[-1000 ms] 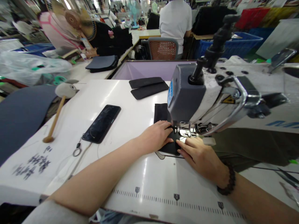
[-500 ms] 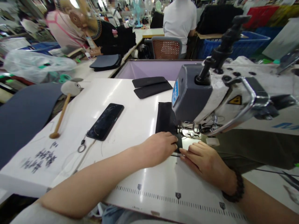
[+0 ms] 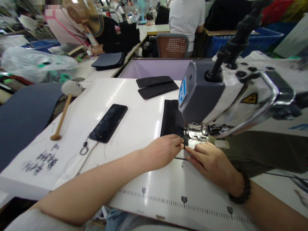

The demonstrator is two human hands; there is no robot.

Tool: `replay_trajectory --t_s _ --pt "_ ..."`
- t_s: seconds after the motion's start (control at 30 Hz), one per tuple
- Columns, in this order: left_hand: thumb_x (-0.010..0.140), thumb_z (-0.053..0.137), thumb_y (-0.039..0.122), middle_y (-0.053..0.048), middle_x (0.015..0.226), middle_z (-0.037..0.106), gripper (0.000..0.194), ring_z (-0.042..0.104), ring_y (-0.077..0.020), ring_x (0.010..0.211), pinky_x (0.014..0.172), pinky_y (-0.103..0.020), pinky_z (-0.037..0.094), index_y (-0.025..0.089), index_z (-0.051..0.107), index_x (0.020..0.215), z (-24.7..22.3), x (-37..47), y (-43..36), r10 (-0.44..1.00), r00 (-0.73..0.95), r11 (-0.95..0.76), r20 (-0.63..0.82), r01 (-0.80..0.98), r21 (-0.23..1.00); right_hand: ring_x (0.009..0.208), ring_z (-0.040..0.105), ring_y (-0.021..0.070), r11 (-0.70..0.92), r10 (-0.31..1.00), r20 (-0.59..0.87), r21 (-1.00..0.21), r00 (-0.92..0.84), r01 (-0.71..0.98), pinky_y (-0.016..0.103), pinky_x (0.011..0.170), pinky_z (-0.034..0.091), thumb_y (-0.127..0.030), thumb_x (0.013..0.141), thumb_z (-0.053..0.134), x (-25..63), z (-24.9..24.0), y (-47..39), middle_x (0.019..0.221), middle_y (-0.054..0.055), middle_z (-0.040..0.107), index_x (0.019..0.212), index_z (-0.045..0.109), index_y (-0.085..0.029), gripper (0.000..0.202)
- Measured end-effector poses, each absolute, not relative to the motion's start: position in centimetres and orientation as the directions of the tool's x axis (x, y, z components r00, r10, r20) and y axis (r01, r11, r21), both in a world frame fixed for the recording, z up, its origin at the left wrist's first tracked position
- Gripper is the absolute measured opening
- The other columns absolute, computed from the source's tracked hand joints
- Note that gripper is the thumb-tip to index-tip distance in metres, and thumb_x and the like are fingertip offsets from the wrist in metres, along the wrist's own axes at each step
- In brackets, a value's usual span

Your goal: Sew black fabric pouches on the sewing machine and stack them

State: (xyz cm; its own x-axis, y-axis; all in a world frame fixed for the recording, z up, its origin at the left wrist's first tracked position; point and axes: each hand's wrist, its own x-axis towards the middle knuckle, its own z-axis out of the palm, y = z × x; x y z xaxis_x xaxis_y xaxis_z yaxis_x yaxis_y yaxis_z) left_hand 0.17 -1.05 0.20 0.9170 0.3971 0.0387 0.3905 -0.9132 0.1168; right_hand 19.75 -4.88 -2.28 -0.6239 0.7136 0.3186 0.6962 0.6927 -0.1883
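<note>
A black fabric piece [image 3: 171, 118] lies flat on the white sewing table, its right edge at the presser foot [image 3: 196, 134] of a sewing machine [image 3: 204, 93]. My left hand [image 3: 165, 150] rests on the near end of the fabric, fingers bent and pressed together on it. Close by on the right, my right hand [image 3: 211, 160] has its index fingertip at the fabric's near corner, with the other fingers curled and the thumb lower down. The two hands' fingertips almost meet just in front of the presser foot.
Two black pieces [image 3: 156, 87] lie behind the fabric. Left of my hands are a phone [image 3: 108, 123] with a ring strap and a mallet [image 3: 64, 115]. A dark cloth [image 3: 267, 150] lies at the right. Beyond the table are a chair [image 3: 172, 45], people and a fan.
The fabric has slid slightly away under the presser foot, and less of it shows at the near end. My left fingers have come closer to my right fingertip. The view has shifted slightly.
</note>
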Motion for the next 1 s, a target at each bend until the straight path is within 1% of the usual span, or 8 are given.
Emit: replay_trajectory --t_s 0.13,0.33,0.47,0.57,0.77,0.9,1.0 --pt "0.085 0.043 0.012 -0.014 0.106 0.055 0.022 0.048 -0.0198 0.103 0.094 -0.028 0.038 0.003 0.055 0.100 0.2 0.2 -0.4 0.405 0.913 -0.907 0.048 0.395 0.148 0.066 0.052 0.0162 0.666 0.737 0.305 -0.174 -0.604 0.725 0.030 0.062 0.039 -0.031 0.088 0.041 19.8 -2.6 -4.5 0.071 0.006 0.058 0.100 0.061 -0.011 0.031" --pt "0.086 0.040 0.013 -0.012 0.099 0.055 0.020 0.049 -0.0200 0.101 0.090 -0.031 0.041 0.006 0.056 0.098 0.2 0.5 0.5 0.436 0.900 -0.885 0.017 0.425 0.190 0.076 0.053 0.0177 0.626 0.776 0.251 -0.185 -0.579 0.758 0.030 0.070 0.041 -0.031 0.087 0.043 20.0 -2.9 -3.9 0.080 0.008 0.060 0.108 0.058 -0.013 0.032" --pt "0.086 0.042 0.012 -0.011 0.101 0.055 0.018 0.048 -0.0199 0.103 0.090 -0.030 0.041 0.008 0.056 0.096 -0.1 0.7 1.0 0.464 0.885 -0.874 0.043 0.450 0.186 0.072 0.052 0.0172 0.604 0.791 0.241 -0.167 -0.562 0.779 0.030 0.067 0.040 -0.031 0.087 0.043 20.0 -2.9 -3.7 0.077 0.007 0.060 0.108 0.058 -0.014 0.031" --pt "0.086 0.042 0.012 -0.010 0.100 0.056 0.017 0.050 -0.0194 0.099 0.090 -0.028 0.041 0.008 0.057 0.093 -0.3 0.7 1.4 0.480 0.875 -0.868 0.065 0.462 0.182 0.069 0.051 0.0163 0.604 0.791 0.242 -0.168 -0.562 0.779 0.029 0.066 0.039 -0.032 0.087 0.043 20.0 -2.9 -3.6 0.075 0.007 0.059 0.107 0.059 -0.014 0.031" --pt "0.084 0.044 0.010 -0.009 0.097 0.058 0.014 0.052 -0.0188 0.097 0.089 -0.027 0.041 0.008 0.058 0.087 -0.6 0.8 2.0 0.491 0.869 -0.865 0.062 0.478 0.149 0.073 0.050 0.0170 0.597 0.801 0.194 -0.203 -0.566 0.776 0.030 0.070 0.038 -0.031 0.087 0.043 20.0 -2.9 -3.6 0.078 0.007 0.058 0.108 0.057 -0.013 0.031" --pt "0.085 0.044 0.010 -0.008 0.100 0.058 0.015 0.052 -0.0180 0.096 0.088 -0.027 0.042 0.009 0.058 0.091 -0.8 0.9 2.2 0.501 0.862 -0.859 0.081 0.484 0.165 0.073 0.050 0.0170 0.588 0.808 0.189 -0.208 -0.558 0.781 0.031 0.070 0.038 -0.031 0.086 0.044 19.9 -2.9 -3.6 0.079 0.007 0.058 0.107 0.058 -0.014 0.030" --pt "0.085 0.043 0.010 -0.008 0.099 0.058 0.016 0.053 -0.0187 0.094 0.086 -0.028 0.043 0.009 0.058 0.091 -0.9 0.9 2.2 0.505 0.859 -0.859 0.089 0.490 0.150 0.072 0.050 0.0168 0.591 0.805 0.206 -0.198 -0.556 0.782 0.030 0.069 0.038 -0.030 0.086 0.045 19.9 -2.9 -3.7 0.079 0.006 0.058 0.106 0.058 -0.014 0.029"
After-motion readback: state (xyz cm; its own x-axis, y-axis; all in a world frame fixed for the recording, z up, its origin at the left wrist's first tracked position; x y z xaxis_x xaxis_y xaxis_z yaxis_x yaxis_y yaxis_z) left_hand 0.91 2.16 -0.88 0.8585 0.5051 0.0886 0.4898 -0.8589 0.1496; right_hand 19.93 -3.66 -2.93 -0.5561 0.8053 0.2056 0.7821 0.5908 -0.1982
